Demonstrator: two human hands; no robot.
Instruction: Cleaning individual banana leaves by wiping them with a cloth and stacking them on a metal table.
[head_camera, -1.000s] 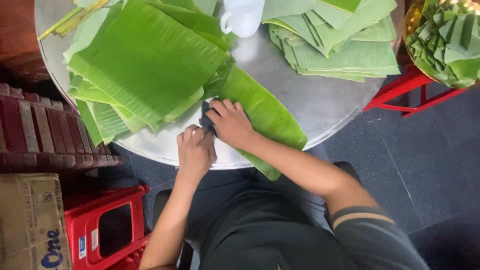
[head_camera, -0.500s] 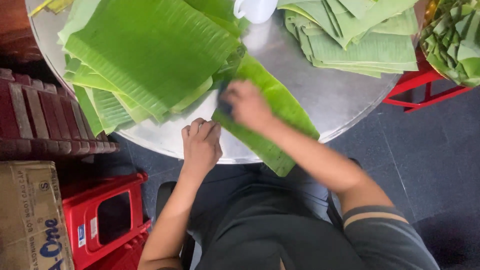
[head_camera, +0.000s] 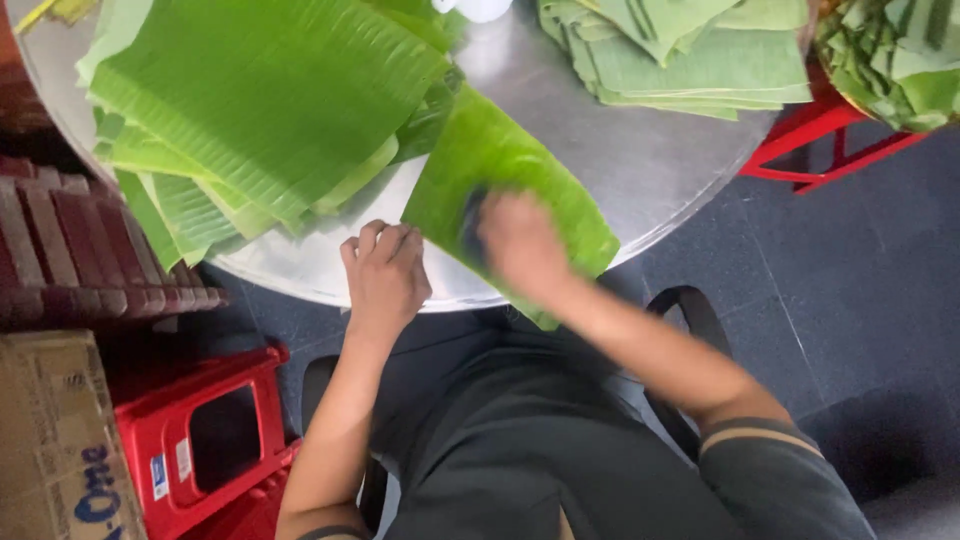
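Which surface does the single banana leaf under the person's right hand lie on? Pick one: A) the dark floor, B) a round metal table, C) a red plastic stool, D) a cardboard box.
B: the single banana leaf lies flat on the round metal table, its near end hanging over the rim, with the right hand pressing a dark cloth on it.

— Any packages or labels down there?
— A brown cardboard box (head_camera: 55, 440) with blue lettering sits at bottom left.
— Anything else?
— Small white and blue stickers (head_camera: 168, 470) on the red plastic stool (head_camera: 215, 440) just beside it.
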